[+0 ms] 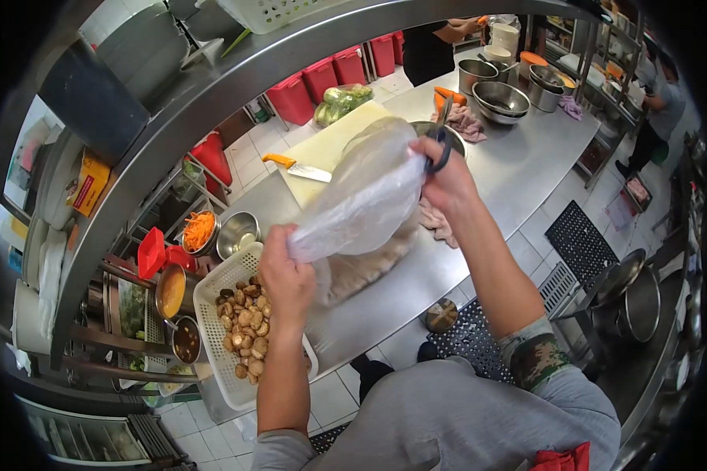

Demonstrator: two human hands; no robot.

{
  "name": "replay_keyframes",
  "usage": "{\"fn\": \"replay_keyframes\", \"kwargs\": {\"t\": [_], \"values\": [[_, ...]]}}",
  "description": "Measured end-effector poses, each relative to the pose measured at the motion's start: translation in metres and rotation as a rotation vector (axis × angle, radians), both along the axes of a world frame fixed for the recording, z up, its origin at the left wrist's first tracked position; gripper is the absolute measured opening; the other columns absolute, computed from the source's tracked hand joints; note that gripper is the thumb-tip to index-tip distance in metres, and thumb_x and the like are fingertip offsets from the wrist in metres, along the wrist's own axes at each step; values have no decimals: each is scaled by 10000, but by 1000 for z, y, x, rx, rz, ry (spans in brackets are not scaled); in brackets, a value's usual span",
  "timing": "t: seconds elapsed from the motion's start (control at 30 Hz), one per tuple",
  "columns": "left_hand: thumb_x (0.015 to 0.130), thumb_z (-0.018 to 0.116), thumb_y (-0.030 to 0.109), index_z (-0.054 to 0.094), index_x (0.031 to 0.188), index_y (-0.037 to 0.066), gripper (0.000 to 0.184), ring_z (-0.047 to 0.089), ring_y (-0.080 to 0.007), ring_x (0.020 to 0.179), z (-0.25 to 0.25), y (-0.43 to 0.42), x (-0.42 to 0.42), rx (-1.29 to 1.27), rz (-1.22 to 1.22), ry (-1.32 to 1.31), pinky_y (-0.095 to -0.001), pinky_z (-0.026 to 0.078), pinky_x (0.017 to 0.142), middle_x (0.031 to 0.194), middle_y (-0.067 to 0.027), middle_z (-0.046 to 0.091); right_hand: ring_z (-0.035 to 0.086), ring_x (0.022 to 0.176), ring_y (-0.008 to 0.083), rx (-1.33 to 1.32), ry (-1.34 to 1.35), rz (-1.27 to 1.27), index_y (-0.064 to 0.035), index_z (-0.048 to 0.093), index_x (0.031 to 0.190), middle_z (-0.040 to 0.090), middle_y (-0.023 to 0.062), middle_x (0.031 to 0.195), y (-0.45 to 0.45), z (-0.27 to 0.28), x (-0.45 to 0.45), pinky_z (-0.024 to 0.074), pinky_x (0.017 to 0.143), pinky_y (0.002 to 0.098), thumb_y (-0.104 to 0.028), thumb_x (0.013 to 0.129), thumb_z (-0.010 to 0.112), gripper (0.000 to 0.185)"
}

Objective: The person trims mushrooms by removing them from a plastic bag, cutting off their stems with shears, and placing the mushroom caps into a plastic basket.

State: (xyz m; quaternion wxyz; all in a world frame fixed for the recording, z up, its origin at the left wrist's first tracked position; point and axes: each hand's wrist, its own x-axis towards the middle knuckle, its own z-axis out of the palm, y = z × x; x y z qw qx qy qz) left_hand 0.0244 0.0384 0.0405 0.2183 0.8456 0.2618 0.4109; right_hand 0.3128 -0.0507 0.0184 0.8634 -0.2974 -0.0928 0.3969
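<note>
Bag in both hands, scissors in right

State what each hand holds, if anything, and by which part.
The left hand and right hand grip the plastic bag at opposite sides; the right also has the scissors by the handles.

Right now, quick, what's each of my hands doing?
Left hand: closed, gripping one side of the plastic bag.
Right hand: closed, fingers holding the bag's other side, along with the scissors.
</note>
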Motion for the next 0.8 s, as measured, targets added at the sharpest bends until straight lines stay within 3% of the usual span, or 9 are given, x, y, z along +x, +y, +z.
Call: {"fn": "replay_keyframes", "kwargs": {"t": [0.07,0.17,0.27,0.37,0.47,0.57,0.63,0.7,0.8], "values": [[679,494,-34,608,1028,-20,368,635,-436,908,35,-14,-2,141,-33,-36,-448,517,843,975,-225,655,623,771,168,-6,-74,-15,-43,616,867,634,56,852,2,9,0,526,716,326,-31,835,730,119],[724,554,-7,594,1013,-23,292,626,-439,899,23,-39,-19,148,-126,-46,-458,512,850,983,-228,654,625,777,176,-13,-104,55,-23,614,915,638,63,881,-3,-27,-1,529,728,328,-25,842,722,130],[808,666,92,614,1062,-31,288,636,-440,932,-22,-43,-31,-67,-177,379,-449,511,902,1029,-230,669,653,764,183,-195,41,46,-51,627,937,650,42,853,-9,-86,-5,564,742,343,-37,846,717,128],[897,722,246,633,1184,-24,404,655,-393,1055,-72,-27,-42,-178,-289,513,-426,499,974,1142,-227,677,669,806,187,-249,136,10,-54,623,975,651,43,879,-17,-122,-2,577,777,339,4,843,705,166],[962,679,359,590,1340,-34,552,598,-334,1244,-87,-4,-42,-647,-397,610,-405,440,1073,1308,-241,624,673,825,200,-219,224,-5,-39,614,985,648,49,892,-23,-120,-10,587,776,350,41,829,702,197],[984,641,425,519,1423,-55,662,503,-299,1357,-128,25,-29,-719,-228,208,-405,384,1127,1418,-250,545,661,752,195,-202,169,-17,-27,615,955,653,65,874,-24,-118,-11,582,705,311,-7,847,694,136],[983,632,464,457,1482,-26,721,441,-351,1402,-109,27,-9,-1056,-114,103,-402,342,1160,1488,-240,479,668,758,192,-225,42,0,-39,622,950,663,56,878,-29,-124,-8,569,683,307,-32,838,709,142],[972,642,473,417,1514,-14,763,400,-387,1428,-102,24,4,-948,40,182,-410,324,1177,1526,-257,428,674,751,235,-461,-348,-80,-39,621,929,665,79,840,-27,-161,8,545,670,341,-88,824,742,167],[943,683,439,408,1522,-1,778,380,-414,1431,-103,18,21,-228,228,447,-445,329,1178,1529,-307,385,669,736,303,-1082,-1048,-361,-35,611,911,655,121,787,-34,-183,9,520,665,400,-144,810,772,219]]}}
